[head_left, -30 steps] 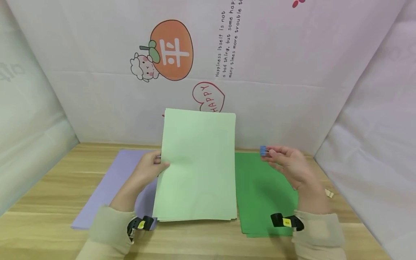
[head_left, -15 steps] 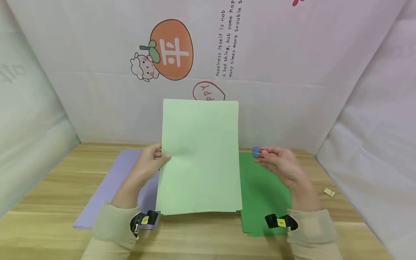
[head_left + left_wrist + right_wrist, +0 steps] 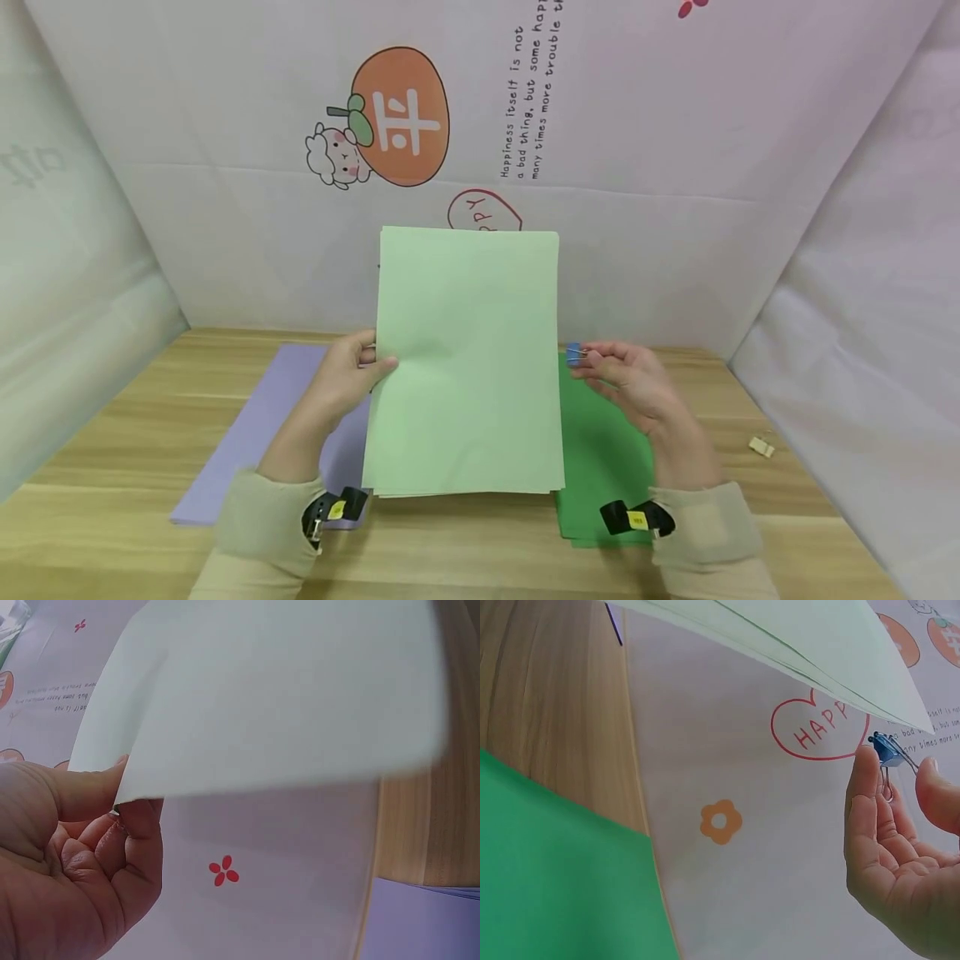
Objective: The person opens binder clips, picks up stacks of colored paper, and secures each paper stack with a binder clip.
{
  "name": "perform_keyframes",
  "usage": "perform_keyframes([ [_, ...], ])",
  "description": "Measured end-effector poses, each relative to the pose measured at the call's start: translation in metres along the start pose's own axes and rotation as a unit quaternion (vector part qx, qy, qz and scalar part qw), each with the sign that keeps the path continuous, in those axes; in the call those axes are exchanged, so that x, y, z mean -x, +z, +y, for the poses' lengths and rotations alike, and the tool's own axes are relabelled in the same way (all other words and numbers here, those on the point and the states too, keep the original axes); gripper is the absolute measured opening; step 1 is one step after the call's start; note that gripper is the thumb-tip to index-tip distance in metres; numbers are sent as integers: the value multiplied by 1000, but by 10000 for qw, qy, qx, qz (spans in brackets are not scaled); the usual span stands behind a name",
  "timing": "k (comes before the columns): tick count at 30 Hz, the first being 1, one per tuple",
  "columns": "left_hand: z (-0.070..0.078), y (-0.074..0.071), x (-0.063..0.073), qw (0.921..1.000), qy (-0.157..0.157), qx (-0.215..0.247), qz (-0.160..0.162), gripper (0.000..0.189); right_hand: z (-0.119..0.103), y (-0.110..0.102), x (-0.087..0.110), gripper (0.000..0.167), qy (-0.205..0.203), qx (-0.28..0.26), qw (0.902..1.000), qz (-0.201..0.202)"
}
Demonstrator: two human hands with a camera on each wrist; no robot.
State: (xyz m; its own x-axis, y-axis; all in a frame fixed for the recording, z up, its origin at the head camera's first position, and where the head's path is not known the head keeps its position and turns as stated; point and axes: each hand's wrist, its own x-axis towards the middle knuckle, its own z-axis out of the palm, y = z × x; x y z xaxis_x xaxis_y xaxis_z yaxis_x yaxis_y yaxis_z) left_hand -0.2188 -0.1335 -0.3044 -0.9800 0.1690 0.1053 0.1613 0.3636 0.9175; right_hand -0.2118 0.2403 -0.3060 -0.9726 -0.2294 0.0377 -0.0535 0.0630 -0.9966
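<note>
A stack of pale green paper sheets [image 3: 468, 358] is held up off the table, its left edge pinched between the thumb and fingers of my left hand [image 3: 347, 375]. In the left wrist view the thumb lies on one face of the paper [image 3: 285, 697] and the curled fingers on the other. My right hand [image 3: 633, 379] pinches a blue binder clip [image 3: 575, 355] by its wire handles. The right wrist view has the clip [image 3: 888, 750] just beneath a corner of the sheets [image 3: 840, 660], seemingly apart from them. Several sheet edges fan slightly there.
Purple paper [image 3: 247, 450] lies on the wooden table [image 3: 97, 450] at left, partly under my left arm. Green paper [image 3: 603, 467] lies at right beneath my right hand. A small cream-coloured clip [image 3: 761, 447] sits farther right. A printed white cloth [image 3: 637, 167] hangs behind.
The pale green sheets have risen and shifted slightly right with my left hand. My right hand has carried the binder clip leftward, closer to the sheets' right edge.
</note>
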Motion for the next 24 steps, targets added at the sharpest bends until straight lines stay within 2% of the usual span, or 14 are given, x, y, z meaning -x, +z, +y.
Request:
perform_keyframes([
  [7, 0, 1, 0, 10000, 27, 79, 5, 41, -1, 1, -1, 9, 105, -442, 9989, -94],
  [18, -1, 1, -1, 9999, 91, 83, -49, 41, -1, 4, -2, 12, 92, -432, 9988, -207],
  [24, -1, 2, 2, 9999, 44, 89, -126, 42, 1, 5, -1, 12, 219, -346, 9986, -330],
])
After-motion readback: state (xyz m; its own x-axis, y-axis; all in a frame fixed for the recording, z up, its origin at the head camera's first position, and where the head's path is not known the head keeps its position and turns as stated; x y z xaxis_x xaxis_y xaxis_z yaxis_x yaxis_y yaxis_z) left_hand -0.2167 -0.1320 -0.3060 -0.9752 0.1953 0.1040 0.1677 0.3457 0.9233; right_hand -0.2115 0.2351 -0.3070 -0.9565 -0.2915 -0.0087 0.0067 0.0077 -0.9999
